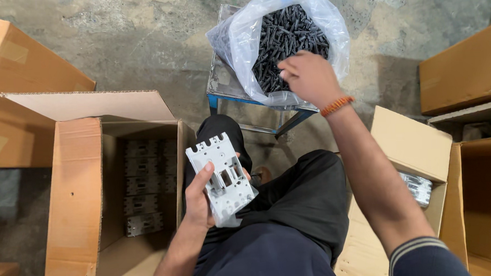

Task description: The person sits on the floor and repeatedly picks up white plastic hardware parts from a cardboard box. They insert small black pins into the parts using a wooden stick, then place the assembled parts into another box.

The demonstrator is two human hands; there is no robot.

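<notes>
My left hand [199, 196] grips a white plastic housing [223, 178] with rectangular cut-outs, held over my lap. My right hand [308, 77] reaches forward into a clear plastic bag [246, 38] full of small black screws [288, 31]; its fingers are curled at the screws, and whether they pinch any is hidden. An orange bead bracelet [337, 105] circles that wrist. The bag rests on a small metal stool [224, 86] with a blue frame, in front of my knees.
An open cardboard box [76, 189] at my left holds rows of grey housings [143, 186]. Another open box [406, 147] at my right holds a bagged part [419, 188]. More cartons stand at far left [16, 70] and far right [468, 67] on the concrete floor.
</notes>
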